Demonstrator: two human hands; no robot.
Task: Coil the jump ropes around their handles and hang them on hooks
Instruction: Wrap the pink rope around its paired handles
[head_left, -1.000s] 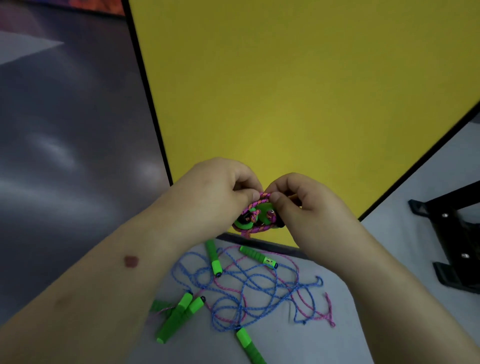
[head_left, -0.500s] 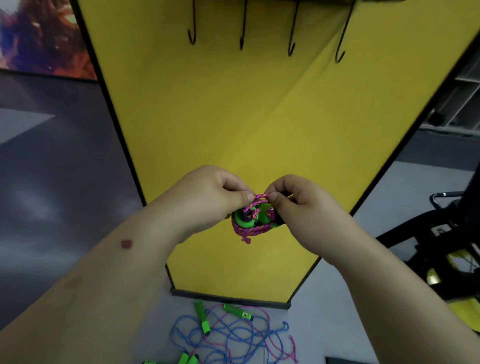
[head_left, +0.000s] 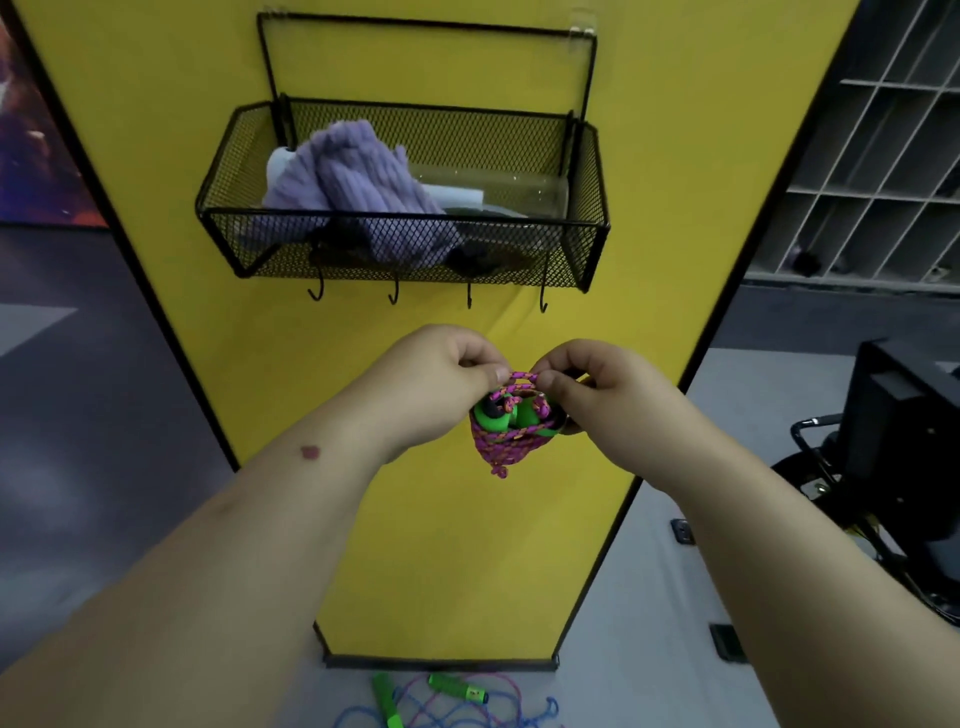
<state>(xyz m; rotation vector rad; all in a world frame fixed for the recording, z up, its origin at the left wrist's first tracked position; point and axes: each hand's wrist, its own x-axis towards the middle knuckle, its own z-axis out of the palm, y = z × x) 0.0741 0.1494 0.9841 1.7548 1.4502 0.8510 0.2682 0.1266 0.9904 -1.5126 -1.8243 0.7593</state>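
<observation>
Coiled rope (head_left: 511, 431) pinched between apparently 2 hands

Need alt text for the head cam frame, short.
Both hands, left hand and right hand, pinch a coiled pink jump rope with green handles below four empty hooks under a black wire basket on a yellow panel.

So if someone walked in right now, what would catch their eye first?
Probably the pink rope bundle, coiled round green handles, pinched by the left hand and right hand in front of the yellow panel. Above hangs a black wire basket holding a purple cloth, with four bare hooks beneath.
</observation>
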